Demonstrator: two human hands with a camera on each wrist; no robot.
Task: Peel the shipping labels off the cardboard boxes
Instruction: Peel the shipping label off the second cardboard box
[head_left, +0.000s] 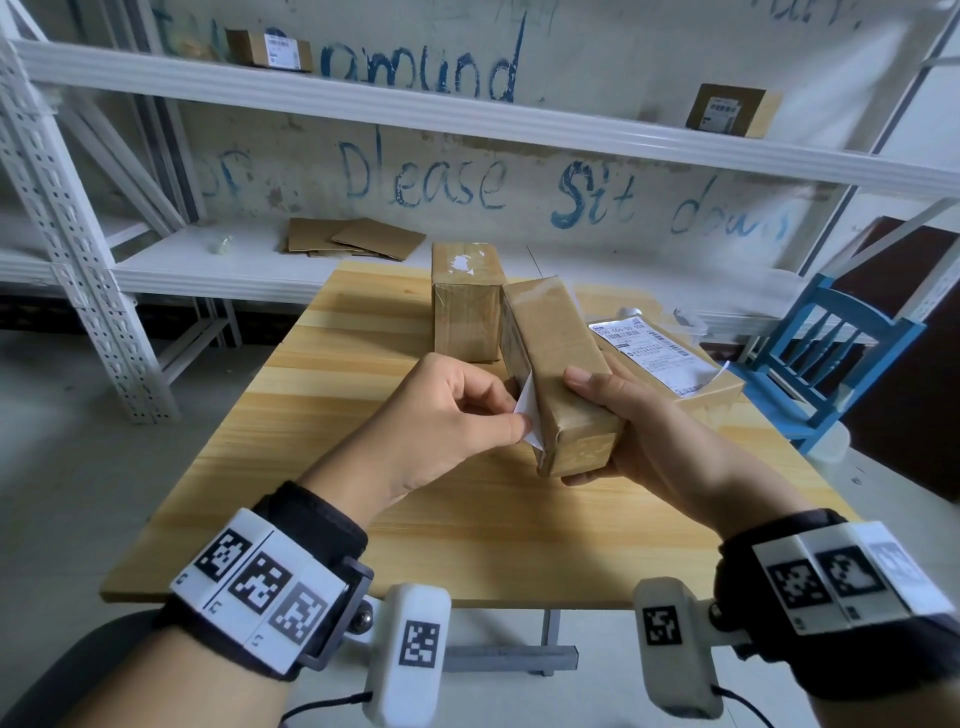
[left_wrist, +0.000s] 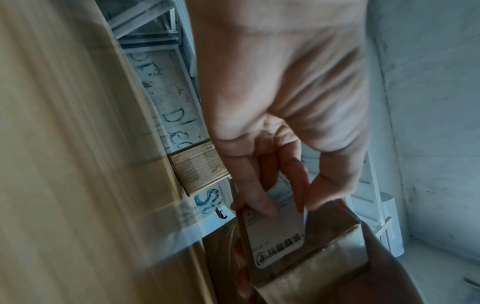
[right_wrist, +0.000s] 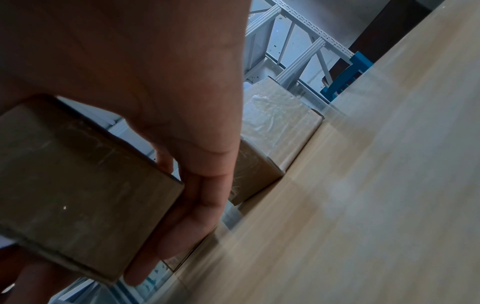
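A long taped cardboard box (head_left: 558, 364) is held tilted above the wooden table (head_left: 311, 441). My right hand (head_left: 639, 431) grips its near end, thumb on top and fingers (right_wrist: 182, 222) underneath. My left hand (head_left: 457, 410) pinches the lifted white corner of the shipping label (head_left: 530, 415) on the box's left side. In the left wrist view the label (left_wrist: 278, 232) shows printed text, with my fingertips (left_wrist: 262, 205) on its edge. The box's end face (right_wrist: 78, 185) fills the right wrist view.
A second box (head_left: 467, 306) with label residue stands behind. A third box (head_left: 670, 364) with a full label lies at the right. Flat cardboard pieces (head_left: 358, 239) lie on a white shelf (head_left: 208, 270). A blue chair (head_left: 831, 353) stands at the right.
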